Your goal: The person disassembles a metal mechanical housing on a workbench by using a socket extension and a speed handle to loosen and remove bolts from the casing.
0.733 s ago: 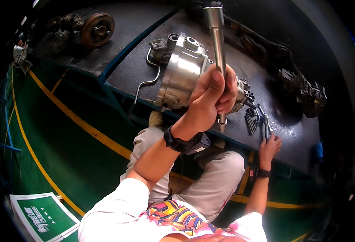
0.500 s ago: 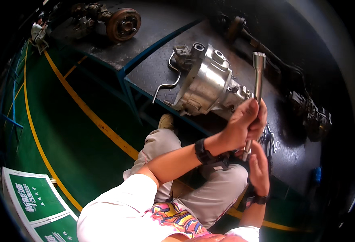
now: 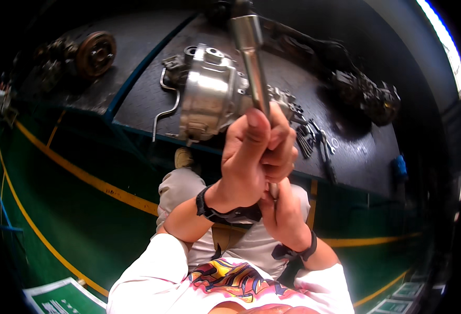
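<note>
My left hand (image 3: pixel 256 152) is closed round the shaft of a long metal socket wrench (image 3: pixel 254 63), held upright with its wide end toward the top of the view. Below it, my right hand (image 3: pixel 285 212) has its thumb and fingers around the wrench's lower end, mostly hidden by the left hand. Behind the hands, a silver gearbox housing (image 3: pixel 204 102) lies on the dark metal bench (image 3: pixel 139 107). A bent metal pipe (image 3: pixel 177 99) runs along its left side. Right of my left hand lie several spanners and hand tools (image 3: pixel 317 138).
Another bench at left carries an axle with a rusty brake drum (image 3: pixel 96 55). A dark gearbox assembly (image 3: pixel 366 97) lies at the bench's right, near a blue object (image 3: pixel 399 166) at the edge. Yellow lines (image 3: pixel 84 170) cross the green floor. My knees are close to the bench.
Both hands and the wrench have come up closer to the view and left of where they were. The right hand, whose fingers were straighter, now wraps the wrench's lower end. The view has turned rightward.
</note>
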`<state>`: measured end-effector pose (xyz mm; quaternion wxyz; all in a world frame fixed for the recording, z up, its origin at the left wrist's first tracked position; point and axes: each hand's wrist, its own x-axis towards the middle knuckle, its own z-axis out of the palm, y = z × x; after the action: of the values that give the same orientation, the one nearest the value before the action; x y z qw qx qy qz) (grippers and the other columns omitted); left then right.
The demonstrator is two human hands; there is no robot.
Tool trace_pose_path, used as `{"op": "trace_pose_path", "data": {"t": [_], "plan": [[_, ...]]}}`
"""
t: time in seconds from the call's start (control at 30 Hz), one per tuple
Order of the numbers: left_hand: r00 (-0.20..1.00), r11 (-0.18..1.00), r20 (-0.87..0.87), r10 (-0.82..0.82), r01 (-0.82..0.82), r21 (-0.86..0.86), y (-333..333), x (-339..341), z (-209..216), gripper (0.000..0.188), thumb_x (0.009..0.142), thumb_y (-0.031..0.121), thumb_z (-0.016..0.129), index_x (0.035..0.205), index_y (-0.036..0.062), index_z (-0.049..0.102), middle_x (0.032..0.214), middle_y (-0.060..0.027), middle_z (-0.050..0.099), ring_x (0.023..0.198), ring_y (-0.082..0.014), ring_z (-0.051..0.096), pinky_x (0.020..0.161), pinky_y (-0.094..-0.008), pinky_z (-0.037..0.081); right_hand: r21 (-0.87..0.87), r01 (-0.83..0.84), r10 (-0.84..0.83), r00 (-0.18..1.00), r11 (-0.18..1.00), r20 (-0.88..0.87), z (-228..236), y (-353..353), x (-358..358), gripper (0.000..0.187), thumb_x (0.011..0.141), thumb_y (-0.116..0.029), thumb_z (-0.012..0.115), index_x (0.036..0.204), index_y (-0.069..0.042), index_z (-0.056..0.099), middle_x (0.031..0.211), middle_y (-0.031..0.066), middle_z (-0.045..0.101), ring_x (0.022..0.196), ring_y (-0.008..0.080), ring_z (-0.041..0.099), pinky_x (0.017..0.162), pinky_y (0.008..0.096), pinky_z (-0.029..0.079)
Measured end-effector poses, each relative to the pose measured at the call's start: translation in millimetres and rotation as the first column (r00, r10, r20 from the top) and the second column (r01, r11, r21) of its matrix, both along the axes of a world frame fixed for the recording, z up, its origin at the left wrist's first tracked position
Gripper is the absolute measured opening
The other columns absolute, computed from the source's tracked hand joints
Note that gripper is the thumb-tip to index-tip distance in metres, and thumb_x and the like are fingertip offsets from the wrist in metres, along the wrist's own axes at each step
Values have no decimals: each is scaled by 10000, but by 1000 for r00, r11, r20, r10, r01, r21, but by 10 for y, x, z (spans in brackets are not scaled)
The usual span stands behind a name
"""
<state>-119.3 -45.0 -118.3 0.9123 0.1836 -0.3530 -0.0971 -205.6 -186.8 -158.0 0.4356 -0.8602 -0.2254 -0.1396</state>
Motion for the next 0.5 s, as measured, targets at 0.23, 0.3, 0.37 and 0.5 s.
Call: {"op": "trace_pose_path", "data": {"t": [0.23, 0.3, 0.37, 0.5], "plan": [[979, 988, -162, -125, 138, 72, -455, 117, -41, 514, 1135, 576, 398, 905, 116, 390, 645, 38, 298, 484, -49, 258, 420, -240, 191, 600, -27, 337, 847, 800, -411, -303, -501, -142, 114, 1126, -140, 543, 1116, -30, 516, 802, 1, 519, 703, 81, 451, 622, 267, 413], [972, 974, -182, -147, 175, 148, -609, 153, -104, 525, 1133, 588, 384, 907, 115, 394, 648, 38, 297, 492, -52, 272, 421, -238, 208, 523, 34, 193, 907, 852, -374, -433, -548, -175, 135, 1133, -165, 540, 1128, -31, 519, 846, -14, 529, 724, 61, 447, 626, 243, 400], [980, 975, -179, -86, 120, 189, -673, 156, -122, 503, 1145, 582, 364, 962, 118, 431, 685, 43, 327, 496, -55, 265, 423, -240, 220, 573, 48, 215, 899, 818, -382, -544, -571, -212, 146, 1133, -169, 547, 1142, -26, 520, 849, -18, 529, 726, 57, 447, 626, 238, 397], [975, 992, -209, 73, -49, 121, -588, 393, -14, 531, 1138, 622, 304, 1035, 125, 460, 674, 54, 334, 477, -52, 271, 405, -232, 237, 558, 63, 175, 915, 828, -363, -691, -738, -287, 197, 1129, -207, 578, 1136, -11, 564, 796, -33, 523, 696, 44, 446, 616, 223, 378]]}}
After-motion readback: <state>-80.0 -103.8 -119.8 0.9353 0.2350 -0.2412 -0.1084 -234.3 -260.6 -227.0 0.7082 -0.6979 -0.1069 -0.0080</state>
